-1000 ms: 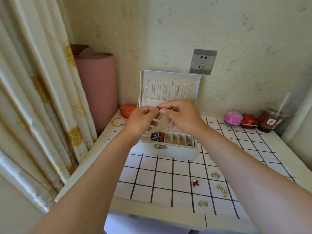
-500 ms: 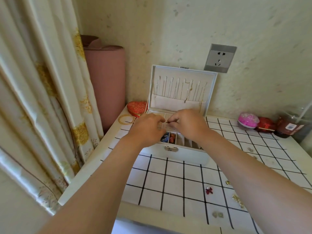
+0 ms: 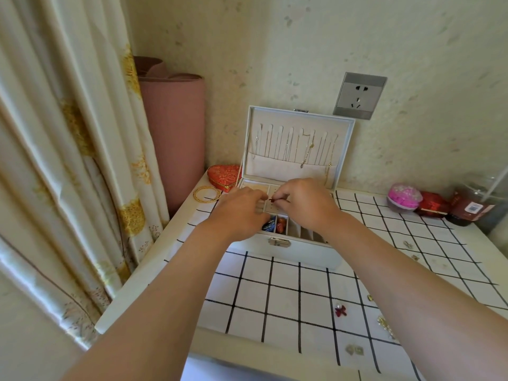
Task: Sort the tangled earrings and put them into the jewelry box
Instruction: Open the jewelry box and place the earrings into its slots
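The white jewelry box (image 3: 299,254) stands open on the checked tabletop, with necklaces hanging inside its raised lid (image 3: 298,144). Both hands hover over the box's earring panel. My left hand (image 3: 239,213) and my right hand (image 3: 305,204) meet fingertip to fingertip and pinch a small red earring (image 3: 272,199) between them. Loose earrings lie on the table at the right: a red bow one (image 3: 341,310), a gold one (image 3: 384,325), a silver pair (image 3: 354,350) and small ones (image 3: 409,244).
A red heart box (image 3: 224,176) and gold bangles (image 3: 206,193) lie left of the jewelry box. A pink rolled mat (image 3: 176,133) and curtain stand at the left. A pink tin (image 3: 404,198), red box (image 3: 433,204) and drink cup (image 3: 472,207) line the back right wall.
Both hands have come down from in front of the lid to just above the box's earring panel, still pinching the red earring. The view has tilted and shifted left.
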Available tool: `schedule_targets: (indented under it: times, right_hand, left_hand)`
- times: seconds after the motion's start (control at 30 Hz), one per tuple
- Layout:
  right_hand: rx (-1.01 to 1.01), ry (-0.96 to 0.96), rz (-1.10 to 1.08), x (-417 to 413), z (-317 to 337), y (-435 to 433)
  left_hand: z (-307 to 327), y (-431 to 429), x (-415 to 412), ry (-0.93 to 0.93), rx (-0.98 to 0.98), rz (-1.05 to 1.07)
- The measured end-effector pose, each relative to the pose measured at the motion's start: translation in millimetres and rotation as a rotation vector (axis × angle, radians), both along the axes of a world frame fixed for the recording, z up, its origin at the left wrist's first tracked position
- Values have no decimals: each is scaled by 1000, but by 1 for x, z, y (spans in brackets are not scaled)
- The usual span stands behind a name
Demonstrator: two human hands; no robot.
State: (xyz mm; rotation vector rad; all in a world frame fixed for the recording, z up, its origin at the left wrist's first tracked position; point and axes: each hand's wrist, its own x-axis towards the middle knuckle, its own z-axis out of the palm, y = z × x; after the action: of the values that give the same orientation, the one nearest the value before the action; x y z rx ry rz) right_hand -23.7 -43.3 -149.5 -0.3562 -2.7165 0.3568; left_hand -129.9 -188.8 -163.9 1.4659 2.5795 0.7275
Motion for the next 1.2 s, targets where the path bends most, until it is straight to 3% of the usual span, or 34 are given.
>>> schedule_targets:
  times: [0.57, 0.73, 0.9, 1.07, 1.2]
  right_hand:
    - [-159, -112, -51, 9, 5, -4]
    - [-171, -51, -30, 47, 20, -7]
    - [-198, -348, 13, 93, 31, -21]
    - [-229, -636, 14, 130, 20, -25]
    - [-240, -713, -35, 149, 5, -24]
  left_hand:
    - [-1, 0, 3, 67, -39, -23]
    - [6, -6, 21, 86, 96, -27]
    - [14, -12, 63, -26, 209, -191]
    - [9, -14, 100, -111, -14, -349]
    - [-3, -13, 119, -119, -266, -403]
